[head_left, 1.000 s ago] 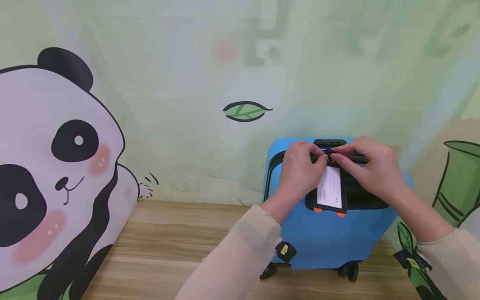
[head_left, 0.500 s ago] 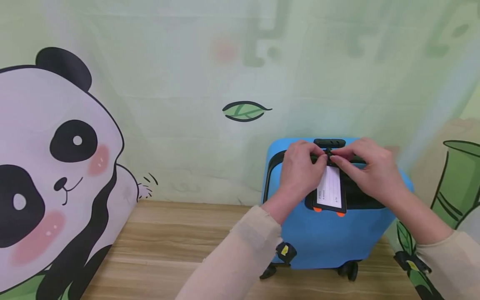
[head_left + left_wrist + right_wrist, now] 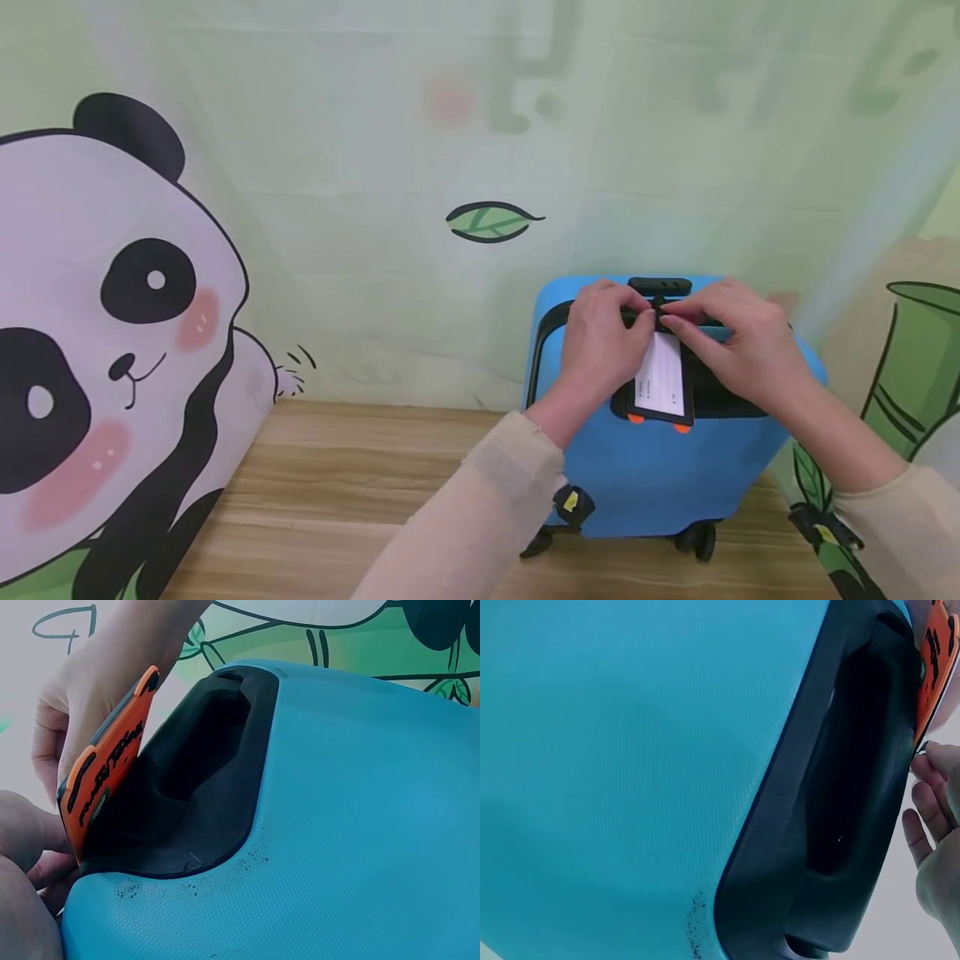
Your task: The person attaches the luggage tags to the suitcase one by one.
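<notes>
A luggage tag [image 3: 660, 383] with a white card in a black frame hangs against the front of a blue suitcase [image 3: 652, 483]. Its orange back [image 3: 109, 776], with black markings, faces the suitcase in the left wrist view. At the tag's top, below the black telescopic handle [image 3: 660, 287], my left hand [image 3: 603, 346] pinches the tag's dark strap between thumb and index finger. From the other side my right hand [image 3: 742, 342] pinches the same small strap. The fingertips nearly meet and hide most of it. In the right wrist view the right hand's other fingers are loosely bent.
The suitcase stands upright on its black wheels [image 3: 696, 540] on a wood-grain surface [image 3: 337, 467]. A printed cloth backdrop [image 3: 360, 275] hangs behind, with a large panda drawing [image 3: 165, 350] on the left. Black recessed grip [image 3: 202, 750] lies beside the tag.
Both hands stay at the top of the tag. The right fingertips have shifted slightly, and an orange bit seen between the fingers a second ago is now hidden.
</notes>
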A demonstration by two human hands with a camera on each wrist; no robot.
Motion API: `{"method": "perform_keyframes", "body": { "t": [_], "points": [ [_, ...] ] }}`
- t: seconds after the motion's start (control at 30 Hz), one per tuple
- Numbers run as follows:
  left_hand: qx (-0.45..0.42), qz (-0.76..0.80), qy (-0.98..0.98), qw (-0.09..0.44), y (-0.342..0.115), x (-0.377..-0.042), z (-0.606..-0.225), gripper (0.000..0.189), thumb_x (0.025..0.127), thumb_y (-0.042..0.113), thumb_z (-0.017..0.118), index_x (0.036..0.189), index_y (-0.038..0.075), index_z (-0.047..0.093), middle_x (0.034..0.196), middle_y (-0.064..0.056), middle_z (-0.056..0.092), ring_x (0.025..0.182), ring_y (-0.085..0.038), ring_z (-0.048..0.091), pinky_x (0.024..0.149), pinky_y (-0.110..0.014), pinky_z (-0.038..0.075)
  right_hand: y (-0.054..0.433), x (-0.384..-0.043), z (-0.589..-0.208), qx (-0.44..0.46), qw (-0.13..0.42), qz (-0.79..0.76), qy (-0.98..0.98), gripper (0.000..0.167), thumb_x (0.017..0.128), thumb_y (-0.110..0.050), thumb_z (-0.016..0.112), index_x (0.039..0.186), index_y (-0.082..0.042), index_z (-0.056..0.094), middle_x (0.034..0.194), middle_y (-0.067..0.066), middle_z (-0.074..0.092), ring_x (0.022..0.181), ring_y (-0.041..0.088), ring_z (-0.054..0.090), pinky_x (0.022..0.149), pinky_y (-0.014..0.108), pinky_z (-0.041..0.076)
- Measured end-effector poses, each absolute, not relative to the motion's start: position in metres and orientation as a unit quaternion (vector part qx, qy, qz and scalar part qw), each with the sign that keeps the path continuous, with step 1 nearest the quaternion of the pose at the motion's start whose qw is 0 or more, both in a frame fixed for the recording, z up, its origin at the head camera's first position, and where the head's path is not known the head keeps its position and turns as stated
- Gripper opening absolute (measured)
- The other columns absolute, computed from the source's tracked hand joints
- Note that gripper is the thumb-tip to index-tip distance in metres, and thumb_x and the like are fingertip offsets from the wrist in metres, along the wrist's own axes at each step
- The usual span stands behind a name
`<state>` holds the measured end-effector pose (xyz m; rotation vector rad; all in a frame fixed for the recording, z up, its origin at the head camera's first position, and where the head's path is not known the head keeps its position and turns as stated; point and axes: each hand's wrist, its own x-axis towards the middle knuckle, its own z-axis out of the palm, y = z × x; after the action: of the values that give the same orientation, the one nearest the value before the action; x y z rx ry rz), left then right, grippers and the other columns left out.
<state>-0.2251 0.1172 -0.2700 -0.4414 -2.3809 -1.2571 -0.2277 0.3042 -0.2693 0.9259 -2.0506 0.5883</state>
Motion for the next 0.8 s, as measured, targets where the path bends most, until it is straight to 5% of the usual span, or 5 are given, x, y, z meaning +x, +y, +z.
{"method": "perform_keyframes", "body": {
  "t": [0.13, 0.27, 0.43, 0.5, 0.8],
  "points": [
    [-0.16, -0.451, -0.854, 0.206, 0.118, -0.225, -0.271, 0.012, 0.102, 0.022, 0.074, 0.1, 0.014, 0.083, 0.115, 0.0, 0.072, 0.109, -0.015, 0.059, 0.081, -0.02, 0.05, 0.305, -0.228, -0.267, 0.374, 0.402, 0.222, -0.806, 0.062, 0.105, -0.055, 0.058, 0.103, 0.002, 0.08, 0.093, 0.015, 0.077, 0.089, 0.023, 0.064, 0.08, 0.016, 0.045],
    [-0.161, -0.449, -0.854, 0.208, 0.118, -0.225, -0.271, 0.013, 0.102, 0.022, 0.074, 0.1, 0.013, 0.083, 0.116, 0.0, 0.072, 0.109, -0.016, 0.059, 0.082, -0.02, 0.05, 0.308, -0.231, -0.263, 0.38, 0.392, 0.233, -0.805, 0.06, 0.104, -0.055, 0.058, 0.105, 0.0, 0.082, 0.092, 0.013, 0.078, 0.089, 0.008, 0.062, 0.077, 0.018, 0.044],
    [-0.155, -0.452, -0.855, 0.204, 0.119, -0.226, -0.27, 0.013, 0.102, 0.023, 0.075, 0.1, 0.013, 0.082, 0.115, 0.0, 0.071, 0.107, -0.015, 0.058, 0.08, -0.02, 0.049, 0.313, -0.234, -0.255, 0.367, 0.331, 0.271, -0.826, 0.013, 0.099, -0.012, 0.077, 0.108, -0.005, 0.083, 0.095, 0.01, 0.078, 0.095, -0.009, 0.058, 0.08, 0.015, 0.045],
    [-0.153, -0.454, -0.854, 0.202, 0.119, -0.226, -0.27, 0.013, 0.102, 0.023, 0.075, 0.1, 0.013, 0.082, 0.115, 0.0, 0.071, 0.106, -0.014, 0.057, 0.079, -0.019, 0.049, 0.315, -0.235, -0.253, 0.351, 0.304, 0.283, -0.839, 0.022, 0.091, 0.004, 0.08, 0.11, -0.007, 0.083, 0.097, 0.008, 0.077, 0.097, -0.011, 0.058, 0.083, 0.014, 0.046],
    [-0.158, -0.454, -0.852, 0.207, 0.119, -0.225, -0.27, 0.013, 0.102, 0.023, 0.075, 0.102, 0.012, 0.083, 0.115, -0.001, 0.071, 0.105, -0.014, 0.058, 0.08, -0.019, 0.049, 0.319, -0.236, -0.242, 0.258, 0.166, 0.333, -0.892, 0.023, 0.107, -0.012, 0.067, 0.127, -0.005, 0.075, 0.12, 0.001, 0.072, 0.101, -0.01, 0.062, 0.088, 0.009, 0.047]
  ]
}}
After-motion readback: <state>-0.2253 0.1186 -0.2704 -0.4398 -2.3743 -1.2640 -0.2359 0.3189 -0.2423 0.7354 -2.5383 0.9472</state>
